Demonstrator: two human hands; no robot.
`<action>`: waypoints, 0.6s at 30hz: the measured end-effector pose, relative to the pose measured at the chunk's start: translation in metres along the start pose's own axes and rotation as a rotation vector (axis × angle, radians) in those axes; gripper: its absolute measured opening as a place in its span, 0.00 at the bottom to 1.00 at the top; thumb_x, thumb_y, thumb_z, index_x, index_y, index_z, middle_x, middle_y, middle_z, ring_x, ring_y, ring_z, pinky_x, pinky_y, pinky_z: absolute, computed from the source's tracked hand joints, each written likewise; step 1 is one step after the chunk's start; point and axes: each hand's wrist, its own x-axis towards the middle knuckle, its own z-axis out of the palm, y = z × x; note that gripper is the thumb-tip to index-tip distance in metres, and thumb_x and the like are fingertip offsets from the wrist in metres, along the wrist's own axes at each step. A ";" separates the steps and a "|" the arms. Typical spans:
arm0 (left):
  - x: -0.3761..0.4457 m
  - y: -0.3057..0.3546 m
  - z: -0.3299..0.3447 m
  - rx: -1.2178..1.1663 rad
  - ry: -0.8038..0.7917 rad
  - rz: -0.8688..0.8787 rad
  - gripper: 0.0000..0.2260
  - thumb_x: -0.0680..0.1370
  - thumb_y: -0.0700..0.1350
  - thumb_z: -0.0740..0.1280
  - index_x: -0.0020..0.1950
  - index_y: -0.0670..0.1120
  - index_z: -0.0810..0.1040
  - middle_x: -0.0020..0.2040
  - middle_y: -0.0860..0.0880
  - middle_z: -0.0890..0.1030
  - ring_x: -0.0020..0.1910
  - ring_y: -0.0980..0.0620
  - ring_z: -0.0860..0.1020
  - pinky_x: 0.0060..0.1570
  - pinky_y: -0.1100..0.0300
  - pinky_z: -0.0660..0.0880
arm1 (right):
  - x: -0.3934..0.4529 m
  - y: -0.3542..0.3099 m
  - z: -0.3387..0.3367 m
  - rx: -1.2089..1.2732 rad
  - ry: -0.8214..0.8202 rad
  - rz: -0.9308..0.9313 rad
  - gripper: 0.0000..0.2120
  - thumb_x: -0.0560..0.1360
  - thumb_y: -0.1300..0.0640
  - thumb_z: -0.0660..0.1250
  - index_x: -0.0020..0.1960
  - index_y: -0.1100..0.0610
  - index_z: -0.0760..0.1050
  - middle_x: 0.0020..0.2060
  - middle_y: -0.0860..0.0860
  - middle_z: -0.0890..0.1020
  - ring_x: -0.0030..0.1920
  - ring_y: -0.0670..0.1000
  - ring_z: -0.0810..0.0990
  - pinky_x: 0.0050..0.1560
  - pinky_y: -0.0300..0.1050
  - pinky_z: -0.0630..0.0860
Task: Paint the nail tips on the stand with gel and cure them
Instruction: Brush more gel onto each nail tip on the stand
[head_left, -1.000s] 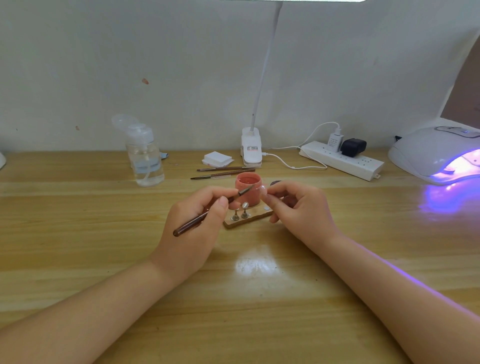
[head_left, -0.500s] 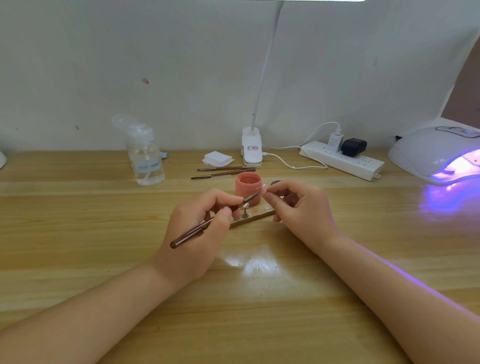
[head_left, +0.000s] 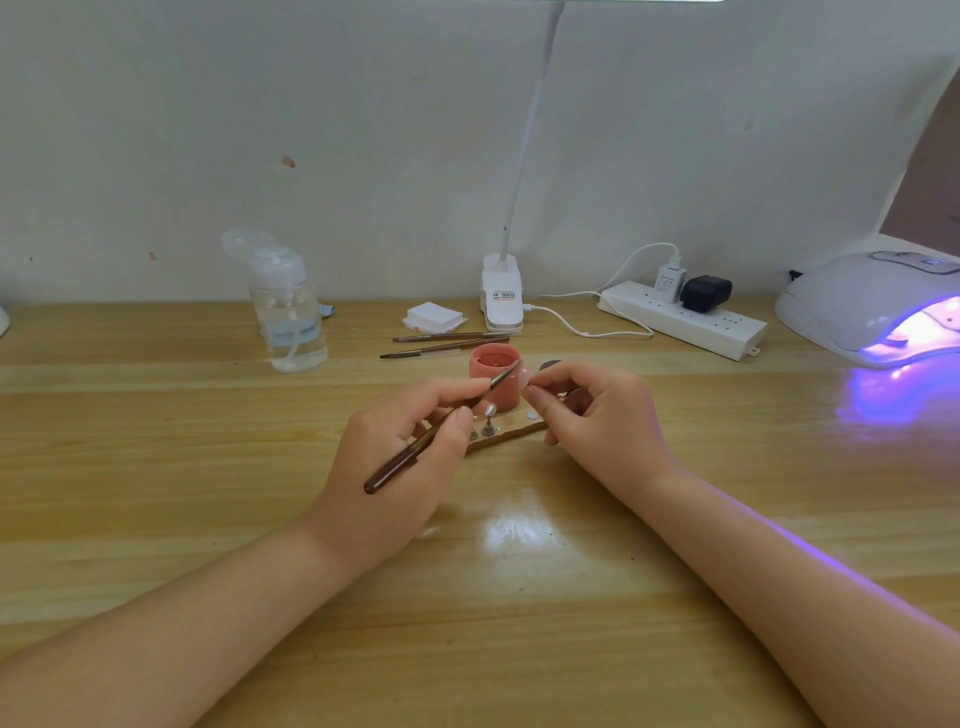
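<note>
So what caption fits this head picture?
Left hand brushes pink gel onto a nail tip the right hand pinches.

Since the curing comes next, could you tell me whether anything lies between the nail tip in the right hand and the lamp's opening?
Nothing visible blocks it. The right hand pinches the nail tip beside the pink gel jar; the curing lamp sits far right with its lit opening facing bare table. The power strip lies behind that path.

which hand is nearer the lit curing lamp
Right. The right hand is mid-table, on the curing lamp's side; the left hand, gripping the brush, sits farther away.
</note>
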 end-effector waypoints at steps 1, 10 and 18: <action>0.000 0.000 0.000 -0.001 -0.022 -0.005 0.14 0.77 0.41 0.63 0.57 0.56 0.79 0.49 0.60 0.84 0.48 0.60 0.80 0.46 0.72 0.72 | 0.000 0.000 0.000 -0.006 0.002 -0.003 0.05 0.73 0.61 0.72 0.42 0.52 0.81 0.35 0.41 0.83 0.27 0.49 0.80 0.33 0.47 0.78; -0.002 0.000 -0.002 -0.068 0.001 -0.021 0.10 0.76 0.43 0.63 0.53 0.53 0.80 0.47 0.57 0.84 0.49 0.58 0.81 0.50 0.69 0.74 | 0.000 0.000 0.000 -0.037 0.011 0.012 0.08 0.73 0.61 0.72 0.40 0.49 0.80 0.31 0.37 0.81 0.27 0.50 0.80 0.34 0.50 0.78; -0.002 -0.004 -0.002 -0.056 -0.069 -0.033 0.10 0.75 0.45 0.64 0.53 0.54 0.81 0.47 0.59 0.84 0.50 0.58 0.81 0.52 0.70 0.72 | 0.000 -0.002 0.001 -0.060 0.010 0.012 0.12 0.73 0.62 0.72 0.39 0.44 0.79 0.31 0.37 0.80 0.29 0.56 0.79 0.34 0.52 0.78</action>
